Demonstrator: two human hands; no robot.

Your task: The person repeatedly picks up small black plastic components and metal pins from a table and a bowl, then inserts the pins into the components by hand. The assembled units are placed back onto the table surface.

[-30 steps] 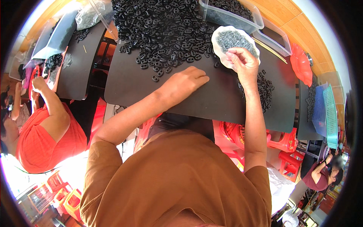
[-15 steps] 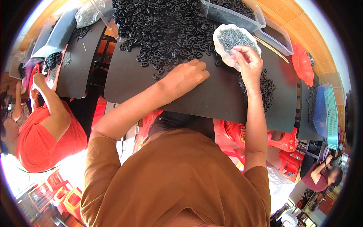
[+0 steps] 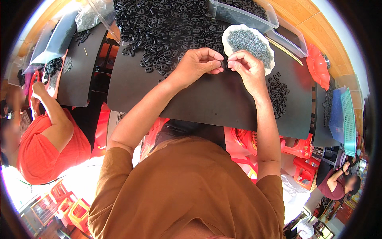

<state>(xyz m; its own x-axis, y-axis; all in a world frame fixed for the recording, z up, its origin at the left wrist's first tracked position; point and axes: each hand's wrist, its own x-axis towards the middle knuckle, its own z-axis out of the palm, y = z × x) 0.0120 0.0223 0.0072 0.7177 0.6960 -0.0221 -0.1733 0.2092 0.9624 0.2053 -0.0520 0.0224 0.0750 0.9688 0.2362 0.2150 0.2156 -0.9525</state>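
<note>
My left hand [image 3: 195, 67] is raised over the dark table [image 3: 191, 104], pinching a small black oval piece [image 3: 222, 63] between thumb and fingers. Close beside it, my right hand [image 3: 250, 72] is closed in a pinch, its fingertips almost at that piece. What the right fingers hold is too small to make out. Behind the right hand stands a white scalloped bowl [image 3: 271, 63] holding many tiny clear-grey bits [image 3: 248, 43]. A large heap of black oval pieces with holes [image 3: 167, 30] spreads beyond my left hand.
Smaller black parts [image 3: 277, 95] lie right of my right forearm. Clear plastic bins [image 3: 242, 19], thin sticks [image 3: 285, 51] and a red scalloped tray [image 3: 317, 65] sit beyond. A person in red [image 3: 53, 143] works at the left table; another person [image 3: 336, 185] is far right.
My left hand has lifted from the table by the heap, now holding a black oval piece. The right hand has come away from the bowl, moving left to meet it.
</note>
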